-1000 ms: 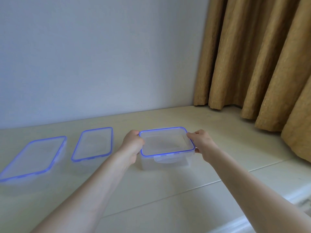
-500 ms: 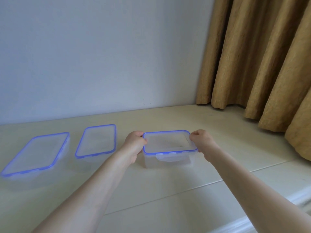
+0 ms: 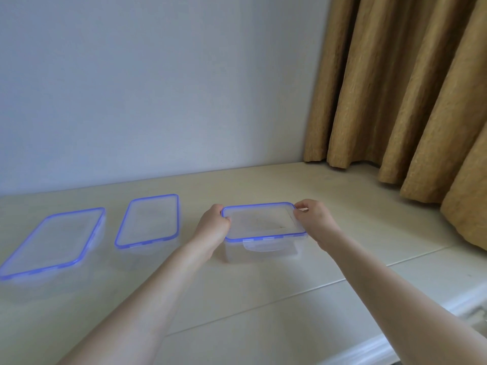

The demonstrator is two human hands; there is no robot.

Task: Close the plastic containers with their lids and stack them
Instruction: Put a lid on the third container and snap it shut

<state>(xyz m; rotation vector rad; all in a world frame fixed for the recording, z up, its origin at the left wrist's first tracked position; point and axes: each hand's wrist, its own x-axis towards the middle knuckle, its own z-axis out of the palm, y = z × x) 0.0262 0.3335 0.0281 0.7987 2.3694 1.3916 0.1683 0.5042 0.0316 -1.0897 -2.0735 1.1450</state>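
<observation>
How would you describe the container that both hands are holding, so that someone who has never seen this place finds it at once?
Start at the gold curtain on the right and go down to the pale counter. Three clear containers with blue-rimmed lids stand in a row; take the square container nearest the curtain. Unlike its two longer neighbours, it has the left hand and right hand gripping its lid edges.

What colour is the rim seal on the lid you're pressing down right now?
Blue, running round the clear lid held by both hands; the head view shows it clearly.
</observation>
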